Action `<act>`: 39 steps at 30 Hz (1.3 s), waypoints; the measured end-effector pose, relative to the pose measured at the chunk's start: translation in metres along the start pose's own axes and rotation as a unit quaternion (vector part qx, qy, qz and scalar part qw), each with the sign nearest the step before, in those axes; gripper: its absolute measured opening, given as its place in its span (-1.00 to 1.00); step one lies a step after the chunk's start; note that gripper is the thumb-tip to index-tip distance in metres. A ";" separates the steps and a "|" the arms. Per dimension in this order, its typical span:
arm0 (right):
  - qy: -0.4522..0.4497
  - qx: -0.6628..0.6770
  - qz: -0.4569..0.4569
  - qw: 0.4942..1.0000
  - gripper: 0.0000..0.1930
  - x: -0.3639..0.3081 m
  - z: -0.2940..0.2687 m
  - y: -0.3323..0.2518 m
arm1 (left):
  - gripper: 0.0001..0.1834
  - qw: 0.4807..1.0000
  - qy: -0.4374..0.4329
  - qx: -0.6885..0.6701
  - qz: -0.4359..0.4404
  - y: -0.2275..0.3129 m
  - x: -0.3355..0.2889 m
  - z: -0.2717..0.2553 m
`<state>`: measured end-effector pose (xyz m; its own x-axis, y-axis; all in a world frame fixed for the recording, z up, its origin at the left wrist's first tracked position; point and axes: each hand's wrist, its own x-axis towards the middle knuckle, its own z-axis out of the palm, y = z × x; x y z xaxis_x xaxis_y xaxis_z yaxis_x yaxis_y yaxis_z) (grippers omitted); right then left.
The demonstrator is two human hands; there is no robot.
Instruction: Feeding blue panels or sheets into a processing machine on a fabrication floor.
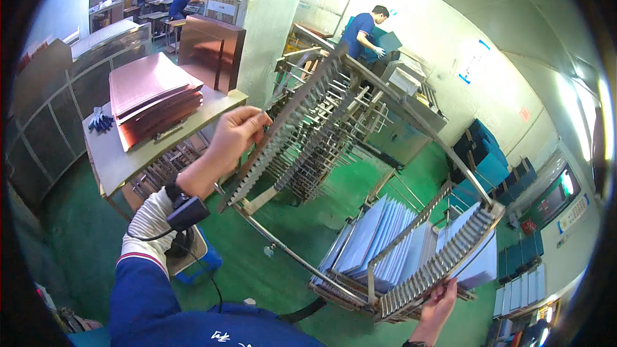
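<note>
A metal rack point(289, 122) with toothed, slotted rails stands tilted in front of me. My left hand point(241, 132) has its fingers curled closed at the edge of the rack's left rail; a white sleeve and a black device sit on that wrist. Low on the right, my right hand point(439, 305) is closed at the outer edge of the other toothed rail point(437, 263), its fingertips partly hidden by it. Beyond that rail, several thin pale panels point(379, 238) stand upright side by side in a lower rack.
At left, a table point(103, 160) bears a stack of copper-coloured sheets point(154, 90) and dark gloves point(100, 119). A blue stool point(199, 263) stands below my left arm. Another person point(360, 32) handles a dark panel at the back. Teal bins point(482, 154) line the right wall.
</note>
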<state>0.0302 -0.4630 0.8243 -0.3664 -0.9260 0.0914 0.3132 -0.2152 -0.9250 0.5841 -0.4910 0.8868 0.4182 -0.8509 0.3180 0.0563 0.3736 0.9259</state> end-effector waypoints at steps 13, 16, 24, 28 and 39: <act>-0.178 0.091 -0.062 0.978 -0.73 0.213 0.229 0.005 | -0.84 0.977 0.145 -0.014 0.154 0.017 0.176 -0.027; -0.236 0.081 -0.087 0.964 -0.70 0.258 0.282 0.003 | -0.84 0.971 0.168 -0.003 0.171 0.023 0.228 -0.025; -0.253 0.089 -0.073 0.961 -0.69 0.342 0.416 0.014 | -0.83 0.964 0.154 -0.024 0.214 0.012 0.391 -0.022; -0.240 0.109 -0.069 0.962 -0.76 0.391 0.462 0.039 | -0.85 0.974 0.117 -0.025 0.193 -0.021 0.477 -0.033; -0.205 -0.023 -0.005 0.978 -0.74 0.518 0.570 0.119 | -0.80 0.994 -0.001 0.070 0.082 -0.143 0.705 -0.041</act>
<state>0.3766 -1.1455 0.9722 0.0161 -0.9726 0.2317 0.2679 -0.2191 -0.9382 0.9077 -1.1292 0.9705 0.4089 -0.7837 0.4676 -0.1398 0.4525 0.8807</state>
